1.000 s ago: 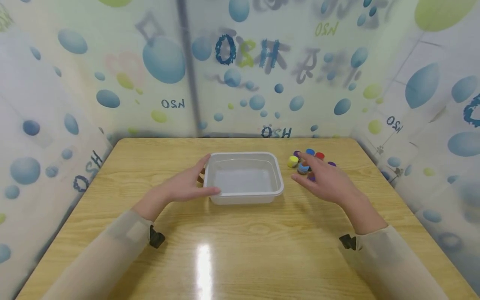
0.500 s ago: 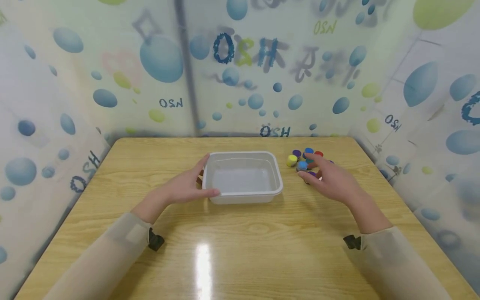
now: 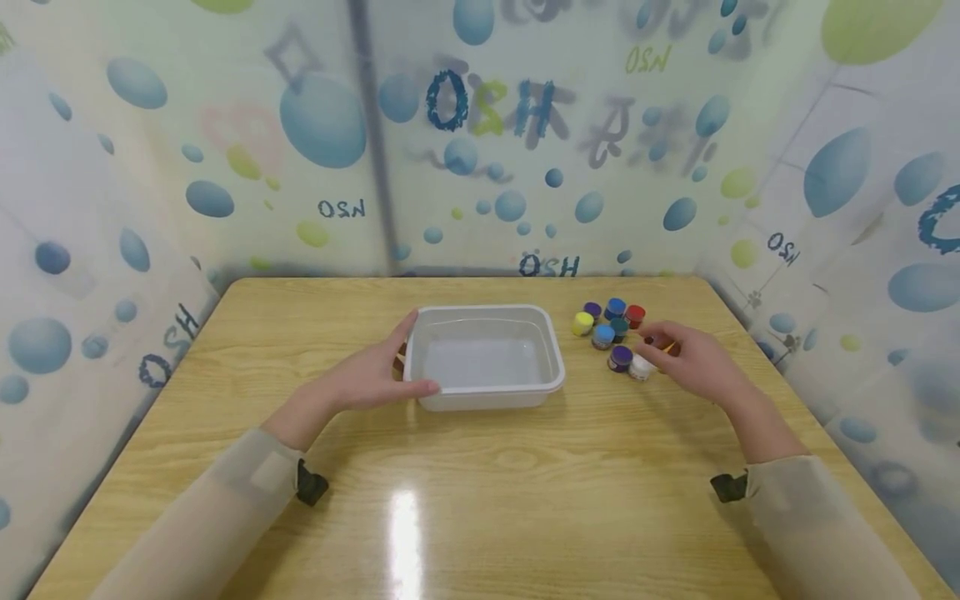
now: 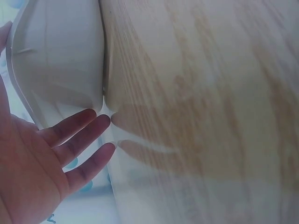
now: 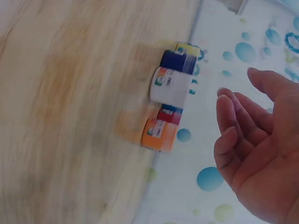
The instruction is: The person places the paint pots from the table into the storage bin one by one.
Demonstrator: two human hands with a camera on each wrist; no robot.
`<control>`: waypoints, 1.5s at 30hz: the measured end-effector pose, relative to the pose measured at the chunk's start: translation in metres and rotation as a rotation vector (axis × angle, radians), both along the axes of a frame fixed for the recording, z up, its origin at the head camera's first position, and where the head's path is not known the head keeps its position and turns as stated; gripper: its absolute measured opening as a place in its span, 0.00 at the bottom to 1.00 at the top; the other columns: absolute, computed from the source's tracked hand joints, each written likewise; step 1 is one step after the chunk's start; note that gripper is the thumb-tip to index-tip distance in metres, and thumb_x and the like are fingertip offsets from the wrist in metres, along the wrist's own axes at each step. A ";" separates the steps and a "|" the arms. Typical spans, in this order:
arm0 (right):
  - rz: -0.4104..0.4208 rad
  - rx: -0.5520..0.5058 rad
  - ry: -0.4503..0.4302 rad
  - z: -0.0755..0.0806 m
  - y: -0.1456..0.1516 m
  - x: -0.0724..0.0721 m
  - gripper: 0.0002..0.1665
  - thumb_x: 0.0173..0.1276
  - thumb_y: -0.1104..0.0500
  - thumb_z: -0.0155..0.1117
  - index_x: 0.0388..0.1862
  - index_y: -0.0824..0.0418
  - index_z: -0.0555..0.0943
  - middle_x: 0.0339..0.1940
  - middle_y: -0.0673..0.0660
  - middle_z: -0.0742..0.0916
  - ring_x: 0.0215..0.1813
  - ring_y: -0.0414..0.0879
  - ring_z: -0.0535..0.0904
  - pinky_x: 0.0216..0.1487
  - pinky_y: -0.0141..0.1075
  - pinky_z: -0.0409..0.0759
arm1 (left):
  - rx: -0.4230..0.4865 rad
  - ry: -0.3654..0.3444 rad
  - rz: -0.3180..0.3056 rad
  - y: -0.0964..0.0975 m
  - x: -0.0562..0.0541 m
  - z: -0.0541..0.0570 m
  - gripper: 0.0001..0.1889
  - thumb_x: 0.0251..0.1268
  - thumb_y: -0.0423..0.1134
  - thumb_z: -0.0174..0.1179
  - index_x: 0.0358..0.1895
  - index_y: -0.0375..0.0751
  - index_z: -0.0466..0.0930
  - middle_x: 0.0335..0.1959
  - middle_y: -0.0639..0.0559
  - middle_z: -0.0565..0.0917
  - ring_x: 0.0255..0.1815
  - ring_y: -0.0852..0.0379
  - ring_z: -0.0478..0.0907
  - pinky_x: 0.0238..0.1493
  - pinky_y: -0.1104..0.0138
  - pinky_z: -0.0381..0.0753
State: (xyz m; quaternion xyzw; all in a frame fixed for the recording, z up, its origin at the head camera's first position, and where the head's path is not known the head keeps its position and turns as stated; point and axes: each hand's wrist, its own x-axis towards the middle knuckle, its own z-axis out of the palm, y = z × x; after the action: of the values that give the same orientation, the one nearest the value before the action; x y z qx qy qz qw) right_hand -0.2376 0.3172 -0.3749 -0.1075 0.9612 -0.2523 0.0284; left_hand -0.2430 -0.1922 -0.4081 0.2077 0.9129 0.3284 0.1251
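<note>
A white rectangular plastic container (image 3: 487, 399) sits near the middle of the table. At its left end, my left hand (image 3: 367, 367) rests with the thumb on the front rim and the index finger by the back corner; in the left wrist view its other fingers (image 4: 84, 147) lie straight beside the container's wall (image 4: 70, 51). My right hand (image 3: 697, 358) hovers beside a cluster of small paint jars, fingers loosely bent and holding nothing. Nearest to it are a white jar (image 3: 641, 367), a purple jar (image 3: 620, 359) and an orange jar (image 5: 159, 135), mostly hidden by the hand in the head view.
Farther back in the cluster stand a yellow jar (image 3: 582, 324), a light blue jar (image 3: 603, 337), a dark teal jar (image 3: 618, 329), a red jar (image 3: 635, 316) and others. The wooden table (image 3: 480, 500) meets a patterned curtain (image 3: 300, 225) behind and at the sides.
My right hand has drawn back to the right from over the jars, uncovering the teal, purple and white ones. My left hand and the container have stayed in place.
</note>
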 end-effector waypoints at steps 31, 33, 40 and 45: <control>0.012 -0.003 -0.161 -0.026 0.022 -0.015 0.25 0.76 0.49 0.76 0.59 0.65 0.82 0.42 0.57 0.86 0.37 0.47 0.80 0.36 0.38 0.81 | 0.033 -0.034 0.015 0.001 0.002 0.002 0.70 0.65 0.69 0.73 0.93 0.51 0.29 0.61 0.42 0.83 0.58 0.49 0.85 0.61 0.52 0.85; 0.015 -0.005 -0.153 -0.025 0.023 -0.014 0.24 0.75 0.49 0.77 0.58 0.65 0.83 0.42 0.57 0.86 0.38 0.47 0.80 0.36 0.38 0.82 | 0.032 -0.031 0.014 0.001 0.002 0.001 0.70 0.65 0.70 0.73 0.93 0.52 0.29 0.61 0.42 0.83 0.57 0.49 0.85 0.61 0.52 0.86; 0.007 -0.017 -0.121 -0.016 0.020 -0.005 0.28 0.75 0.46 0.76 0.60 0.65 0.83 0.46 0.57 0.88 0.41 0.48 0.79 0.36 0.37 0.80 | 0.033 -0.035 0.018 0.001 0.002 0.001 0.69 0.65 0.70 0.73 0.93 0.54 0.29 0.63 0.42 0.82 0.59 0.47 0.85 0.62 0.50 0.86; 0.026 -0.023 -0.067 -0.007 0.013 -0.001 0.29 0.77 0.43 0.75 0.61 0.64 0.83 0.47 0.57 0.88 0.43 0.48 0.79 0.37 0.37 0.79 | 0.032 -0.035 0.021 0.001 0.001 0.001 0.69 0.65 0.70 0.73 0.93 0.53 0.29 0.63 0.41 0.82 0.59 0.47 0.85 0.62 0.51 0.86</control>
State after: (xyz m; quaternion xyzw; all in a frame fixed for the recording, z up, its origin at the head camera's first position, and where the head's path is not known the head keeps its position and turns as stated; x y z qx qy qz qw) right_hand -0.2389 0.3298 -0.3815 -0.1118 0.9553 -0.2663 0.0627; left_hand -0.2417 -0.1911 -0.4067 0.1942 0.9073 0.3480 0.1341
